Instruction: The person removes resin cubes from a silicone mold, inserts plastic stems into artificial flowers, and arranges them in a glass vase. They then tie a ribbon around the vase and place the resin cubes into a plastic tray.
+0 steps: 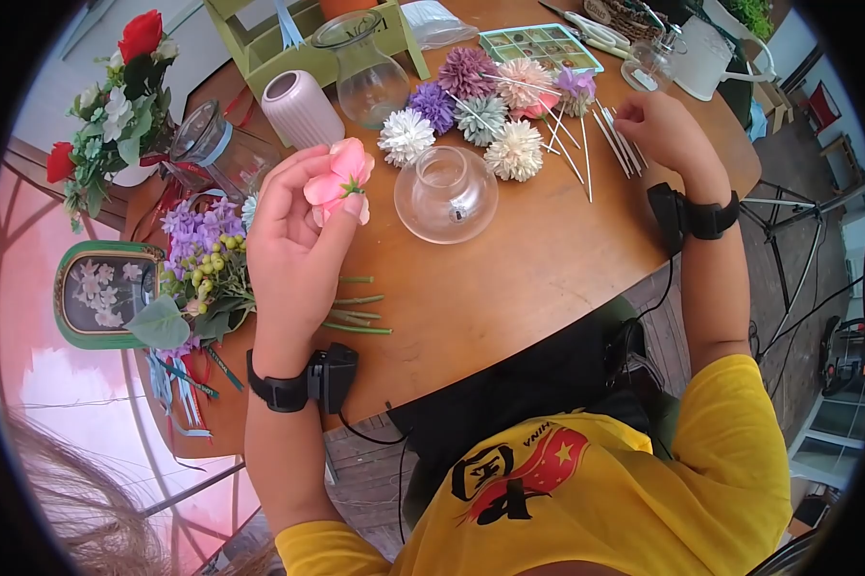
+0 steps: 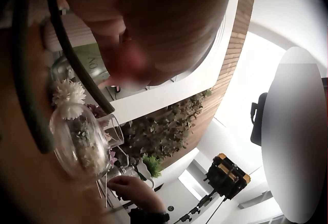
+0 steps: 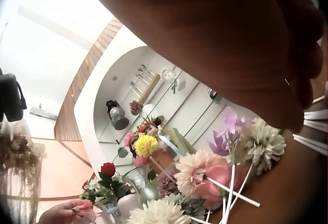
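Note:
My left hand [image 1: 303,226] pinches a pink artificial flower head [image 1: 339,178], its green base turned toward the thumb. In the left wrist view that flower is a blurred pink patch. My right hand [image 1: 671,134] is over a row of thin white sticks [image 1: 622,144] at the table's right, fingertips right at their ends. Whether it grips one, I cannot tell. Between the hands stands a round clear glass vase [image 1: 447,206]. Behind it lie several artificial flower heads, among them a white one [image 1: 407,137] and a cream one [image 1: 515,151], some with white sticks attached.
A lilac ribbed vase [image 1: 303,110] and a clear glass vase [image 1: 360,72] stand behind my left hand. Purple flowers and green stems [image 1: 360,315] lie near my left wrist. At the back are a green wooden crate [image 1: 236,48], a compartment box [image 1: 538,46] and scissors [image 1: 596,34].

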A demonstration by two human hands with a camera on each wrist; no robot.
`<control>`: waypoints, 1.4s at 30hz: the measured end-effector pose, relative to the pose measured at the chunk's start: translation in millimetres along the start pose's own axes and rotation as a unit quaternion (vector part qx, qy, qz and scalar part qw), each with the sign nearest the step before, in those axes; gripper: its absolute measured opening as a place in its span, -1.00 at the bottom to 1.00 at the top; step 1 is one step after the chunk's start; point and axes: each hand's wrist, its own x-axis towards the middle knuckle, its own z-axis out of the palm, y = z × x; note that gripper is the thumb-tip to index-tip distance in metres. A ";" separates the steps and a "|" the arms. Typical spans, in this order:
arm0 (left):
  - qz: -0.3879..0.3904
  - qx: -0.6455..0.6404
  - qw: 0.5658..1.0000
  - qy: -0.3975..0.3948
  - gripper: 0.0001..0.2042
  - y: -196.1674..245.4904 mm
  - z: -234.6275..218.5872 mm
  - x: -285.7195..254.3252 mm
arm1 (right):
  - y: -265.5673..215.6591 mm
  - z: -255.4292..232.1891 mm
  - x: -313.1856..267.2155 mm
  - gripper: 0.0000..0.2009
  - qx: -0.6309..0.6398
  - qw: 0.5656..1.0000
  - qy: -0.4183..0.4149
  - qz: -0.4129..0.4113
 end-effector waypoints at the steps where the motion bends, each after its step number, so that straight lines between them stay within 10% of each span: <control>1: -0.006 -0.013 1.000 0.002 -0.65 -1.2 -0.4 -0.2 | 3.8 -1.8 3.5 -0.79 -0.011 1.000 0.005 0.001; 29: -0.014 -0.106 0.994 0.032 -0.53 -5.9 8.2 -0.1 | 10.2 -1.2 30.4 -0.78 -0.114 0.993 -0.041 -0.007; 34: -0.035 -0.121 0.991 0.034 -0.57 -2.8 7.9 -1.3 | -26.7 -21.9 14.5 -0.81 0.092 0.955 0.199 -0.200; 37: -0.046 -0.130 0.990 0.033 -0.60 1.0 9.5 -1.4 | -87.2 -26.1 -18.0 -0.85 0.318 0.898 0.117 -0.281; 42: -0.023 -0.114 0.992 0.039 -0.62 -2.9 11.3 -1.0 | -149.4 -3.2 -44.2 -0.88 0.318 0.825 0.060 -0.464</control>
